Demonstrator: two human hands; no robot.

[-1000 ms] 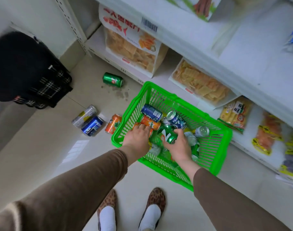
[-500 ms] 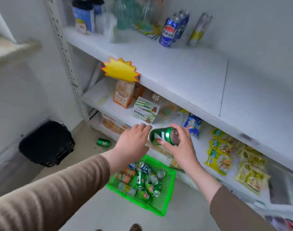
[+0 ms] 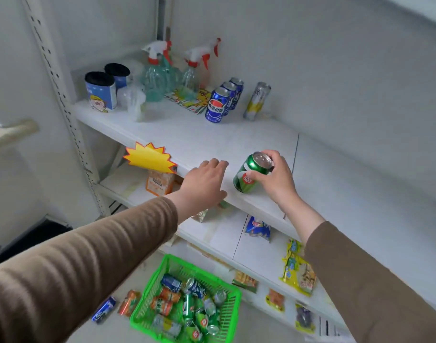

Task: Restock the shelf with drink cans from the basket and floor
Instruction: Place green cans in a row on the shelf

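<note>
My right hand [image 3: 276, 178] grips a green drink can [image 3: 250, 173], which stands upright near the front edge of the white shelf [image 3: 212, 137]. My left hand [image 3: 203, 184] hovers flat and empty just left of the can, fingers apart, over the shelf edge. Further back on the same shelf stand three blue cola cans [image 3: 220, 103] in a row and a slim silver-and-yellow can [image 3: 256, 100]. Below on the floor sits the green basket [image 3: 233, 300] holding several cans. A blue can [image 3: 104, 310] and an orange can [image 3: 129, 302] lie on the floor left of it.
Two spray bottles [image 3: 160, 70], two blue tubs with black lids [image 3: 101, 91] and leaflets fill the shelf's back left. A yellow starburst tag [image 3: 148, 158] hangs on the shelf edge. Snack packets [image 3: 297, 268] lie on lower shelves. A black bag [image 3: 26, 240] sits at the left.
I lifted the green can out of the basket, rose from looking down at the floor, and brought it up onto the shelf. My left hand came up alongside, empty.
</note>
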